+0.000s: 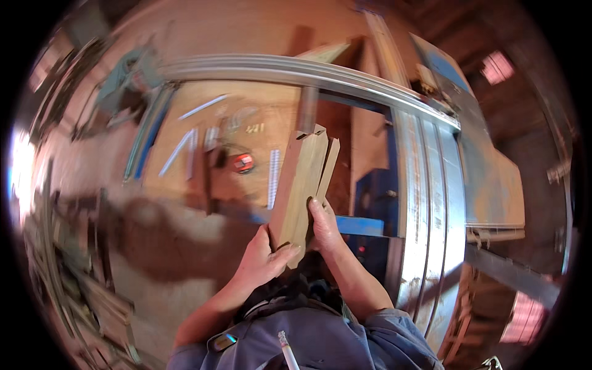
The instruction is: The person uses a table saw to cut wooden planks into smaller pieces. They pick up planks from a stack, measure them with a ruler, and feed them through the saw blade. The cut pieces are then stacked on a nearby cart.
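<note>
Between both hands I hold a bundle of pale wooden strips (300, 179), long pieces lying side by side and tilted away from me. My left hand (262, 254) grips the near left end, its thumb laid across the wood. On the right side, my right hand (324, 225) clasps the strips, thumb on top and fingers hidden beneath. One thinner strip (330, 165) stands slightly apart from the rest along the right edge. The far ends reach over the frame of the machine table.
Beyond the bundle, a plywood board (246, 102) carries metal rulers (177, 152), a red-and-black tape measure (244, 163) and small parts. A grooved metal table (431, 203) stands at right, with a metal rail (265, 66) across the back. Scrap wood (80, 290) lies at left.
</note>
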The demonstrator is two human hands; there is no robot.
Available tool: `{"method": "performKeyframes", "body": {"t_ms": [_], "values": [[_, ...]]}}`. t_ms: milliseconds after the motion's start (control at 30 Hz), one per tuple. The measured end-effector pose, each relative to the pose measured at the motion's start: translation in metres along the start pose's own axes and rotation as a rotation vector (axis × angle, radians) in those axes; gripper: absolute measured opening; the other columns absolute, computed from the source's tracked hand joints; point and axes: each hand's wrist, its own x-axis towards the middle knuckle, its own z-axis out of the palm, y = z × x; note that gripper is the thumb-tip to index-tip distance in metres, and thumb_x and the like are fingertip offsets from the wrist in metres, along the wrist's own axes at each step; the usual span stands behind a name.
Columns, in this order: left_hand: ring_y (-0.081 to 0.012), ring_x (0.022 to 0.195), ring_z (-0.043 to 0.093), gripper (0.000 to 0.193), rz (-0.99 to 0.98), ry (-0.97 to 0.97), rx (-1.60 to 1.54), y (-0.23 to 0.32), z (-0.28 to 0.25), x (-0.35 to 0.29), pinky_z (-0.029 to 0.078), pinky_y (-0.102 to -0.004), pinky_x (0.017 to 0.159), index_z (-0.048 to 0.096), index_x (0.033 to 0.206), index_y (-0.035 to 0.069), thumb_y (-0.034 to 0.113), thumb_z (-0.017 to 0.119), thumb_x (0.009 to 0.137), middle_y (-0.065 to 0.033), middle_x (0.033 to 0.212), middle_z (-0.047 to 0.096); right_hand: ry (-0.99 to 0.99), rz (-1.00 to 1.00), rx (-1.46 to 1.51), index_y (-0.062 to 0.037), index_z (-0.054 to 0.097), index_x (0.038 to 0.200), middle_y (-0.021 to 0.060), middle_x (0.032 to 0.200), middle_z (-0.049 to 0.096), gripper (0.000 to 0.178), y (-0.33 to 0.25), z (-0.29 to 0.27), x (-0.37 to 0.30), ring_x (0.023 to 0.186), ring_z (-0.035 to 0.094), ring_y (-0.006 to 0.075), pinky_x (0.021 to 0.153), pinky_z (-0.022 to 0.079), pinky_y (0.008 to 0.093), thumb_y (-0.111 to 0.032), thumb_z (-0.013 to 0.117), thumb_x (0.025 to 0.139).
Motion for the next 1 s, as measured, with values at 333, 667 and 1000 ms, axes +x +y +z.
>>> {"method": "performKeyframes", "body": {"t_ms": [333, 667, 1000], "values": [[-0.0162, 0.125, 0.050, 0.064, -0.044, 0.202, -0.739, -0.040, -0.133, -0.169, 0.040, -0.0340, 0.108, 0.032, 0.153, 0.002, 0.014, 0.057, 0.095, -0.0066, 0.138, 0.053, -0.521, 0.464, -0.060, -0.0089, 0.044, 0.146, 0.0165, 0.134, 0.058, 0.077, 0.135, 0.164, -0.055, 0.121, 0.059, 0.0319, 0.101, 0.051, 0.0511, -0.067, 0.049, 0.096], [-0.0250, 0.116, 0.060, 0.082, 0.041, 0.525, -1.035, -0.076, -0.209, -0.198, 0.048, -0.0406, 0.101, 0.044, 0.143, 0.002, 0.036, 0.073, 0.075, -0.0113, 0.128, 0.060, -0.919, 0.301, -0.601, 0.0024, 0.035, 0.151, 0.0174, 0.148, 0.046, 0.071, 0.179, 0.279, -0.030, 0.136, 0.044, 0.0259, 0.113, 0.036, 0.0383, -0.054, 0.033, 0.107], [-0.0245, 0.112, 0.057, 0.062, -0.042, 0.811, -0.728, -0.103, -0.254, -0.204, 0.044, -0.0369, 0.100, 0.049, 0.136, 0.002, 0.021, 0.068, 0.081, -0.0118, 0.120, 0.060, -0.962, 0.639, -0.535, -0.0005, 0.031, 0.150, 0.0143, 0.141, 0.049, 0.079, 0.275, 0.319, -0.023, 0.128, 0.048, 0.0244, 0.108, 0.040, 0.0358, -0.058, 0.054, 0.100]]}}
